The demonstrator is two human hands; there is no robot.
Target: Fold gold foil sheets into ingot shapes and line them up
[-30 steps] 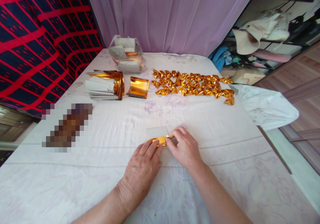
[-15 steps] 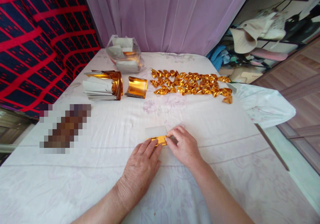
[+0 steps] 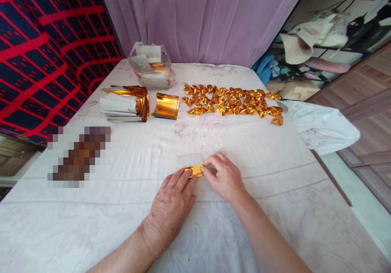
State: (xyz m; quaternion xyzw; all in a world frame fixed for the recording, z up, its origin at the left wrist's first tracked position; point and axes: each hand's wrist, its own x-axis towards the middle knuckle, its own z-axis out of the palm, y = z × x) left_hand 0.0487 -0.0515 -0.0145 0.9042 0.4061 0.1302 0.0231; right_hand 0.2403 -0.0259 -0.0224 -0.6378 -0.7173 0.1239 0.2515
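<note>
Both hands press flat on 1 sheet [image 3: 192, 164] of gold foil paper lying on the cloth [image 3: 275, 171], near the front middle. The left hand [image 3: 171, 208] lies palm down, fingers [image 3: 185, 179] nearly together, their tips on the near edge of the folded gold strip. The right hand [image 3: 224, 177] is also palm down, its fingers [image 3: 209, 169] bent slightly, tips touching the strip's right end. Neither hand grips; the fingers bear down on the paper. The sheet's white back shows above the gold fold, just beyond the fingertips.

Further back on the left lies a stack [image 3: 122, 104] of the same sheets, white sides and curled gold edges showing. Just beside it, to the right, stands a curled gold sheet [image 3: 166, 106]. Behind these sits a clear bag [image 3: 151, 65] with more sheets inside. To the right of the curled sheet, many small folded gold pieces [image 3: 232, 100] are spread in rough rows, 1 or 2 lying a little apart at the right end. A blurred patch covers something at the left. A purple curtain [image 3: 207, 16] hangs behind, and a red and dark blanket [image 3: 39, 49] fills the left.
</note>
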